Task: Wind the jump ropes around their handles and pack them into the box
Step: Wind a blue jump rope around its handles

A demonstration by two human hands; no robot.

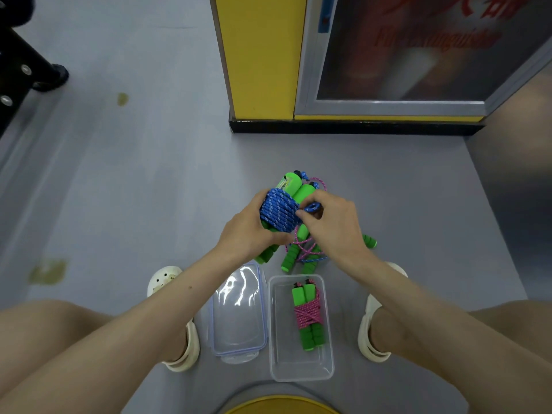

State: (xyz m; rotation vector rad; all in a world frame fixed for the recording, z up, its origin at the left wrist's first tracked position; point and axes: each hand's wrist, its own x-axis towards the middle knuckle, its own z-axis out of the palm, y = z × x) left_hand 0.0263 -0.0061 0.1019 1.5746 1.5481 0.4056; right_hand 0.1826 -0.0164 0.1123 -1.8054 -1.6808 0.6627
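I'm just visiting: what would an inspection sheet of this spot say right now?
Surface: grey floor, two yellowish stains.
Job's things: blue rope wound on green handles; pink-wound rope in clear box; lid beside it; loose ropes on floor.
Clutter: nothing seen.
Hands: left hand grips the blue rope; right hand pinches its end.
Cables: nothing seen.
Surroundings: yellow pillar, glass-fronted cabinet.

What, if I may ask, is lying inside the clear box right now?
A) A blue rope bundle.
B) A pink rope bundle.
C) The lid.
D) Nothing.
B: the pink rope bundle lies in the clear box; the blue rope bundle is held by the left hand and right hand, and the lid lies beside it.
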